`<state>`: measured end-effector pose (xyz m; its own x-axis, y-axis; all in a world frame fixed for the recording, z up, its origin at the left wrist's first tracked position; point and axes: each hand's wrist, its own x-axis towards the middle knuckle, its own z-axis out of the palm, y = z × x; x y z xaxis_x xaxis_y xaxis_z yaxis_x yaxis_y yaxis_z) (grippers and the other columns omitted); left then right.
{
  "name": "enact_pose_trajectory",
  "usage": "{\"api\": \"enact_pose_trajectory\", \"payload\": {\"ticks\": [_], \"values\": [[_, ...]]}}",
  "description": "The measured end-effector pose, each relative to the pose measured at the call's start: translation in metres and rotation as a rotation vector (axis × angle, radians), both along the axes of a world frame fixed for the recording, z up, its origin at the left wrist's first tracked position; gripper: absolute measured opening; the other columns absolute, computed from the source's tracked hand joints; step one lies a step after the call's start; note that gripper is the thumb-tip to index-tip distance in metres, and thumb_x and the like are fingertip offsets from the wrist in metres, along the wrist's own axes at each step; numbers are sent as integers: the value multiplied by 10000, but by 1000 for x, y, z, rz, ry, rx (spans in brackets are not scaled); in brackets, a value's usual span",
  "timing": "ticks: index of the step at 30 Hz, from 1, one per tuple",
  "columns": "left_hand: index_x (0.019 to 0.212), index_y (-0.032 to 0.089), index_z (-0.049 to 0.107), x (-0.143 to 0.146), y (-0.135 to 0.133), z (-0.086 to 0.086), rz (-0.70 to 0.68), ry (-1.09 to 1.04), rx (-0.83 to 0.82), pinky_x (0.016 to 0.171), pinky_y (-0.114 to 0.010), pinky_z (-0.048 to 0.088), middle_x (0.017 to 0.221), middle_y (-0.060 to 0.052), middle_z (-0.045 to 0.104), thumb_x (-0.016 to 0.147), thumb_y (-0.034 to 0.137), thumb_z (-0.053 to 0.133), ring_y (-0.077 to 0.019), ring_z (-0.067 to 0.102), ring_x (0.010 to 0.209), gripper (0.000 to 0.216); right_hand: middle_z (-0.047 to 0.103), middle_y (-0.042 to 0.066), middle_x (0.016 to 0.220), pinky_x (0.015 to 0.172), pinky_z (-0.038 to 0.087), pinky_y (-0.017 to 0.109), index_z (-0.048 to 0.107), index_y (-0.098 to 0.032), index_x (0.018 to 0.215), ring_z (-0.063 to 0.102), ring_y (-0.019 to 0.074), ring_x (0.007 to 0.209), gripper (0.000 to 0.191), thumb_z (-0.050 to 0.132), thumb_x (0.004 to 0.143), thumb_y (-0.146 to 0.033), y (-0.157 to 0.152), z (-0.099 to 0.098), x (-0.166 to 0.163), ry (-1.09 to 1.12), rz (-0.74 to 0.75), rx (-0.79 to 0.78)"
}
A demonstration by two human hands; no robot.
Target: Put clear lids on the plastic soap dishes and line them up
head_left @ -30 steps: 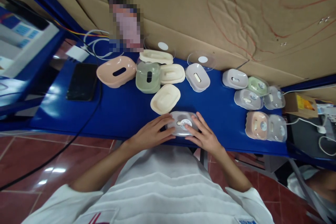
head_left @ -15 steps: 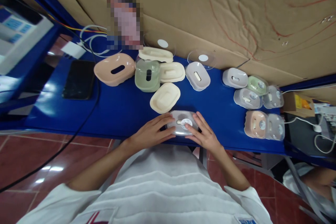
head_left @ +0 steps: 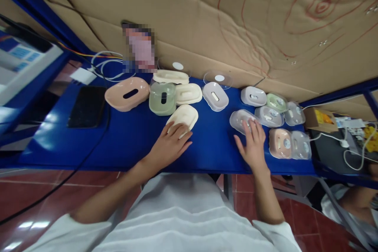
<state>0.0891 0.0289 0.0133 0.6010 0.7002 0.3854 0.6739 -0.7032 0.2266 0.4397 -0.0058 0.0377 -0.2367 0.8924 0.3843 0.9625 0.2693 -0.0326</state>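
Observation:
My left hand (head_left: 170, 144) lies with its fingers spread over the front part of an oval cream tray (head_left: 189, 115), which it partly hides. My right hand (head_left: 252, 143) rests its stretched fingers on the right side of a grey dish-like box with a clear cover (head_left: 238, 120); its thumb stands apart. Behind the cream tray sit a green box with an oblong slot (head_left: 162, 104) and another cream tray (head_left: 189, 93). A grey-white box (head_left: 215, 96) with a pale piece in its slot stands farther back, between the hands.
At the right are several finished-looking boxes, including a peach one (head_left: 280, 143) and a green one (head_left: 276, 103). A larger peach shell (head_left: 127, 93) and a black flat device (head_left: 87, 107) lie left. Clear covers (head_left: 219, 78) lean on the cardboard wall. A black cable (head_left: 97, 147) crosses the left side.
The covered grey box has moved from the table's front middle to the right, beside the other boxes, with my right hand. My left hand has left it and reached the cream tray.

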Motion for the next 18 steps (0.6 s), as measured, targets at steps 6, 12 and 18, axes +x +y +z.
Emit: {"api": "enact_pose_trajectory", "payload": {"ticks": [6, 12, 18], "values": [[1200, 190, 703, -10, -16, -7, -56, -17, -64, 1279, -577, 397, 1206, -93, 770, 913, -61, 512, -278, 699, 1288, 427, 504, 214, 1655, 1304, 294, 625, 348, -138, 1691, 428, 368, 1574, 675, 484, 1119, -469, 89, -9, -57, 24, 134, -93], [1215, 204, 665, -32, -48, -21, 190, -163, -58, 1279, -567, 398, 1265, -94, 755, 992, 29, 569, -268, 685, 1321, 299, 742, 180, 1289, 1209, 384, 629, 683, -184, 1366, 646, 369, 1278, 444, 574, 1081, -507, 102, -23, -53, 92, 173, -155], [1145, 202, 675, -25, -42, -22, 227, -203, -45, 1240, -567, 438, 1254, -103, 752, 1012, 117, 643, -267, 710, 1251, 161, 721, 145, 1405, 1216, 389, 554, 619, -213, 1302, 638, 299, 1371, 294, 541, 1118, -429, 54, -11, -52, 200, 346, -241]]}}
